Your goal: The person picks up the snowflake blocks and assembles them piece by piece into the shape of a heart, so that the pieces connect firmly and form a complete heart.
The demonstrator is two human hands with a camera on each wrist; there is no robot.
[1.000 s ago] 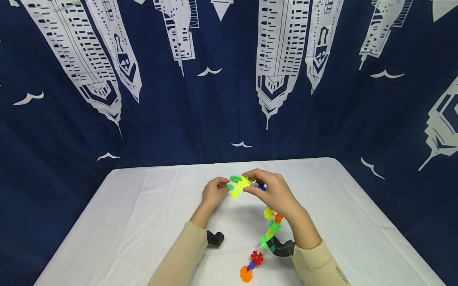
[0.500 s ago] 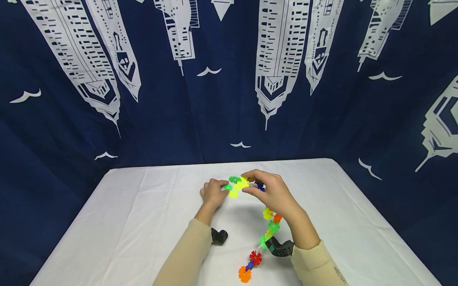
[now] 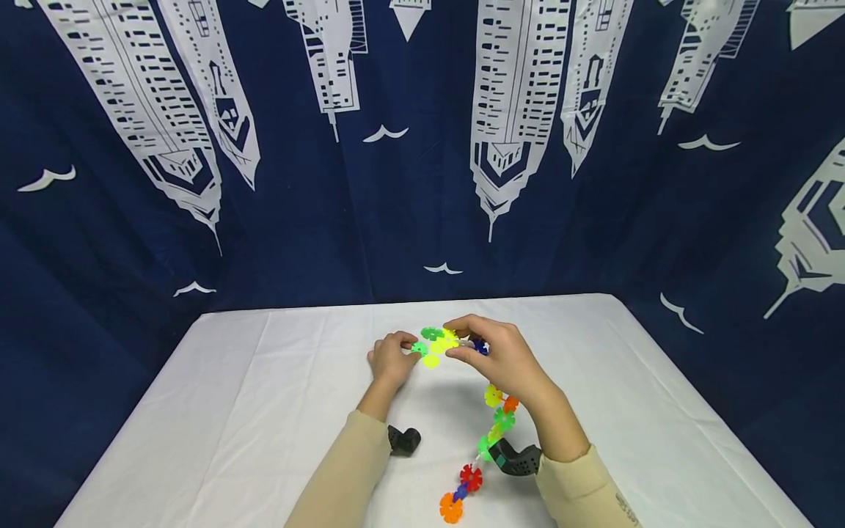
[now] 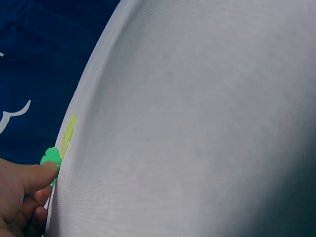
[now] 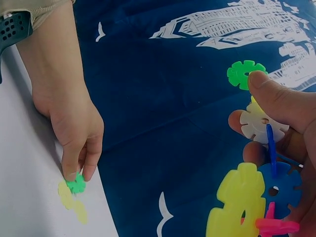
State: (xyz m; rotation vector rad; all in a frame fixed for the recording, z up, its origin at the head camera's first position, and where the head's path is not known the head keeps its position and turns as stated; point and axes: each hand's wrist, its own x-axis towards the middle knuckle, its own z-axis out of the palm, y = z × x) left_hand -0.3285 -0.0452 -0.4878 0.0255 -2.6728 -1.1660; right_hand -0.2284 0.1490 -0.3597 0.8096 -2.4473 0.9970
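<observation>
My left hand [image 3: 391, 359] pinches a green notched plastic disc [image 5: 76, 183] between thumb and fingers. Two yellow discs sit beside it, one of them the yellow disc [image 3: 431, 361] near its lower edge. Close on the right, my right hand [image 3: 498, 352] grips a chain of linked discs near its upper end. Under the thumb show a green disc [image 5: 240, 74] and a white disc [image 5: 256, 124]. Below these come a blue disc [image 5: 281, 183], a yellow piece [image 5: 237, 202] and a pink piece [image 5: 276, 226]. Whether the two groups are joined, I cannot tell.
More of the disc chain runs down toward the front of the white table [image 3: 264, 425], past a red disc [image 3: 472, 477] to an orange disc [image 3: 451, 507]. Black wrist devices [image 3: 515, 457] sit by both sleeves. A dark blue printed curtain [image 3: 370, 220] hangs behind.
My left hand has shifted slightly left, its fingers rearranging on the green disc. My right hand keeps its grip and has hardly moved.
</observation>
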